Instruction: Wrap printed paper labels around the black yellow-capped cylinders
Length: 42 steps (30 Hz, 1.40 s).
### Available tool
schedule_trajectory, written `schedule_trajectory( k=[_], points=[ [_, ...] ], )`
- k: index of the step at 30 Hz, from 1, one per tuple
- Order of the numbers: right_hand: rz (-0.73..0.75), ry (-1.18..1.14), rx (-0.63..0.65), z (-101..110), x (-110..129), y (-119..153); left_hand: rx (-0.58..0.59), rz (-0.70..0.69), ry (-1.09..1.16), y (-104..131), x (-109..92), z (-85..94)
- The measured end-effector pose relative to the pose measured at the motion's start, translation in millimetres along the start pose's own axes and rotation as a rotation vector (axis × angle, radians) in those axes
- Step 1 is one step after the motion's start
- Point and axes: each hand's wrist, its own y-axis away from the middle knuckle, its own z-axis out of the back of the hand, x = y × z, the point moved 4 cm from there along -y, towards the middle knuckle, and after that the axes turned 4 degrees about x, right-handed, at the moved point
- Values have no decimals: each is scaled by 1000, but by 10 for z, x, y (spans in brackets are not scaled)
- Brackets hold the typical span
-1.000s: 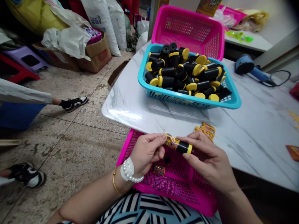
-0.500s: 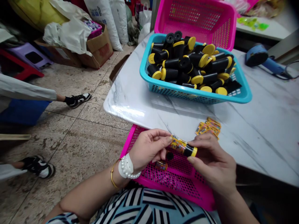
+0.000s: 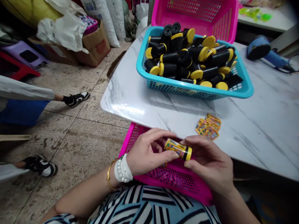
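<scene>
A small black tube with a yellow cap and a yellow printed wrap [image 3: 177,149] is held between both hands, over a pink basket [image 3: 179,183]. My left hand [image 3: 149,152] grips its left end, thumb along the lower side. Fingers and thumb of my right hand [image 3: 207,158] pinch the capped end. Yellow printed labels [image 3: 209,127] lie in a loose pile on the table, just beyond my right hand. Farther back, a blue basket [image 3: 193,90] is heaped with black tubes with yellow caps [image 3: 169,69].
The white marbled table [image 3: 137,105] has a rounded left corner. Another pink basket [image 3: 196,12] stands behind the blue one. A blue power tool [image 3: 263,51] with a cord lies at the right. Left on the floor are cardboard boxes [image 3: 93,46] and a person's legs and shoes [image 3: 77,99].
My left thumb and fingers have shifted along the tube, and the wrap now covers more of it, up near the cap. The view has shifted slightly.
</scene>
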Motion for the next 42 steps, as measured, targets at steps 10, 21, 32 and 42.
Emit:
schedule_trajectory(
  k=[10, 21, 32, 42],
  points=[
    [169, 397, -33, -53, 9, 11, 190, 268, 417, -113, 268, -179],
    [172, 484, -43, -78, -26, 101, 92, 215, 278, -42, 346, -190],
    [-292, -121, -232, -164, -54, 266, 147, -158, -47, -71, 161, -208],
    [-424, -291, -249, -161, -232, 225, 191, -98, -110, -98, 228, -190]
  ],
)
